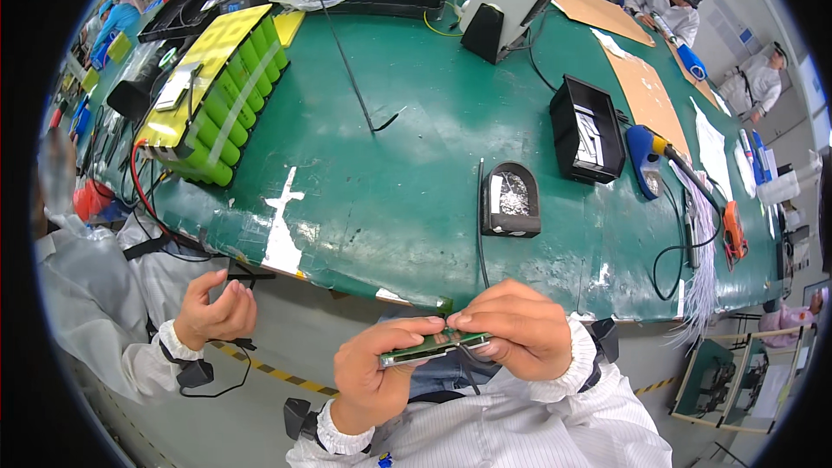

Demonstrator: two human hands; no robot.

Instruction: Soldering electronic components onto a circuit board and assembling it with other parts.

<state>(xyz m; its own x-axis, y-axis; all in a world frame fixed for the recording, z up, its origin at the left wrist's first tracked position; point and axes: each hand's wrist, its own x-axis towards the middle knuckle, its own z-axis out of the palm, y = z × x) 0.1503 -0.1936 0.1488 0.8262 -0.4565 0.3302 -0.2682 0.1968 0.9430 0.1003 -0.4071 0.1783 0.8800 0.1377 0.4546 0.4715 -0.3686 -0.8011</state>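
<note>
Green worktop [399, 217] lay beyond your left fingers [400, 331] and right fingers [507, 319], both pinching the circuit board [423, 350], its long axis running crosswise between them.

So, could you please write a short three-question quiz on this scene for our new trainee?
1. What do the camera wearer's left hand and right hand hold between them?

2. True or false: the yellow-topped pack of green cylinders stands on the left part of the green table.

3. Which lies nearer those two hands?
A. The black, open-topped rectangular box
B. The small black tray with one rounded end

Key:
1. A flat green board with a pale edge.
2. True.
3. B.
</note>
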